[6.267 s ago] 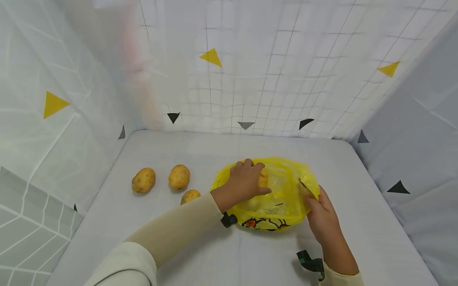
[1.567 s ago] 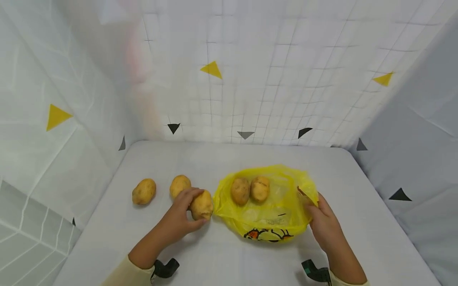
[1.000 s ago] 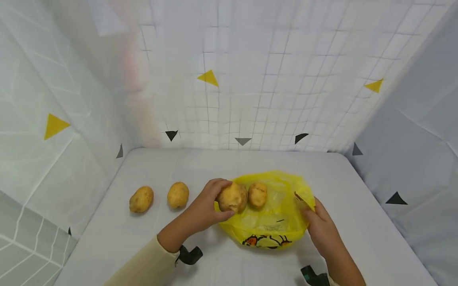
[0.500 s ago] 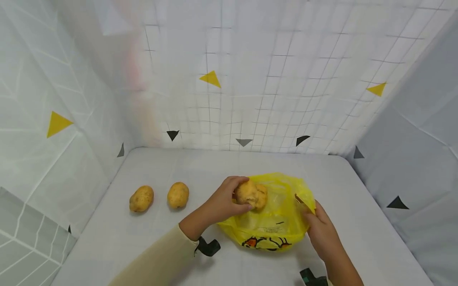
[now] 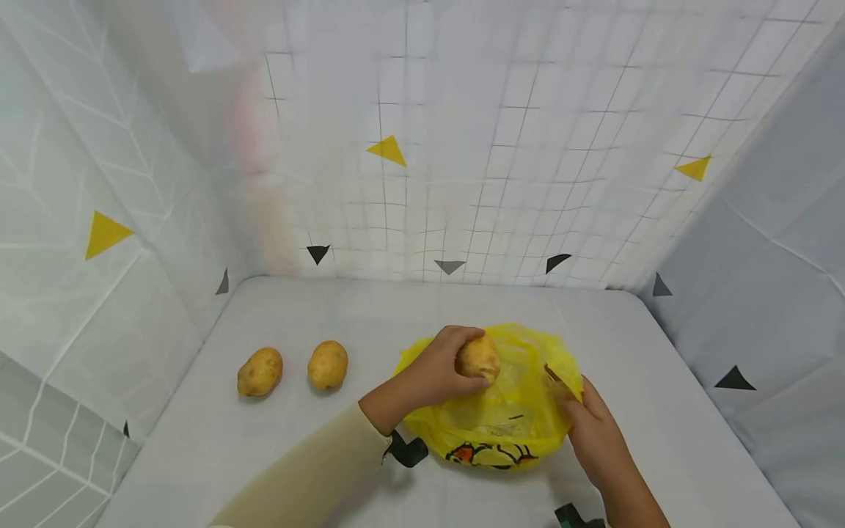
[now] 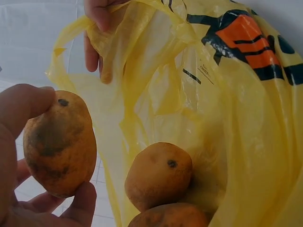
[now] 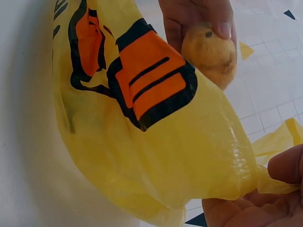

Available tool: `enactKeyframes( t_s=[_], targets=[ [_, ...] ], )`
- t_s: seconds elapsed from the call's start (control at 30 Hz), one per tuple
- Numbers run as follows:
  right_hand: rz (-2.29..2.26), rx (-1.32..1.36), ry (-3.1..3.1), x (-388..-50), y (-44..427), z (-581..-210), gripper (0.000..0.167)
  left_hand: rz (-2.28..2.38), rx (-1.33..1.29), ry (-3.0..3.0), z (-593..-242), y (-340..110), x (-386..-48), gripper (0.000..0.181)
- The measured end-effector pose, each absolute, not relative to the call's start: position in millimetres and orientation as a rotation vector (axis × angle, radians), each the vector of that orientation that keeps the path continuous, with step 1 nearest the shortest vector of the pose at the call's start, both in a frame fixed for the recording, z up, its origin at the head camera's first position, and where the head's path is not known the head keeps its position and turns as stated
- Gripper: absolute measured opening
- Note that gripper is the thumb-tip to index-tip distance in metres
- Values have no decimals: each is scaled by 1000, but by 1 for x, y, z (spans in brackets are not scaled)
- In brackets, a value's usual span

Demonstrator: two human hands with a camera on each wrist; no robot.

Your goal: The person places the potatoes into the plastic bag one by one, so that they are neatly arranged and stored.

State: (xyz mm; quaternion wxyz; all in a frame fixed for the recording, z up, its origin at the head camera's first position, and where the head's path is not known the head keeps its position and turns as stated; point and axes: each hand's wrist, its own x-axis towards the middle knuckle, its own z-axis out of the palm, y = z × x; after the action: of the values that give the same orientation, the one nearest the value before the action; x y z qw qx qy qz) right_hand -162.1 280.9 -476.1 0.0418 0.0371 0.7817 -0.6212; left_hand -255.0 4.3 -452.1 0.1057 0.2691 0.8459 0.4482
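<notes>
My left hand point(image 5: 445, 370) grips a potato point(image 5: 479, 359) just over the mouth of a thin yellow plastic bag point(image 5: 528, 418) with black and orange print. In the left wrist view the held potato point(image 6: 60, 144) shows dark blotches, between thumb and fingers. Two other potatoes, one at the front point(image 6: 160, 176), lie inside the bag; in the head view the left hand and its potato hide them. My right hand point(image 5: 597, 433) pinches the bag's right edge, keeping the mouth wide. Up close, its thumb point(image 6: 97, 14) presses the plastic against the fingers.
Two potatoes rest on the white table to the left of the bag, one farther left point(image 5: 260, 372) and one nearer point(image 5: 328, 365). White sheeting point(image 5: 449, 147) with grid lines and triangle marks rises behind the table and at both sides.
My left hand picked up a potato left of the bag and carried it right, over the bag's mouth. Before that, it set another potato in the bag. The right hand kept its hold.
</notes>
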Motion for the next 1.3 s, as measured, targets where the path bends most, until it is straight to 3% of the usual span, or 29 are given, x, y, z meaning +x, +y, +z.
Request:
enactKeyframes(
  t_s=[1.3],
  targets=[
    [-1852,170,2408,-163,279,-473,54,844,919,2699,-472,65,-276,80]
  ],
)
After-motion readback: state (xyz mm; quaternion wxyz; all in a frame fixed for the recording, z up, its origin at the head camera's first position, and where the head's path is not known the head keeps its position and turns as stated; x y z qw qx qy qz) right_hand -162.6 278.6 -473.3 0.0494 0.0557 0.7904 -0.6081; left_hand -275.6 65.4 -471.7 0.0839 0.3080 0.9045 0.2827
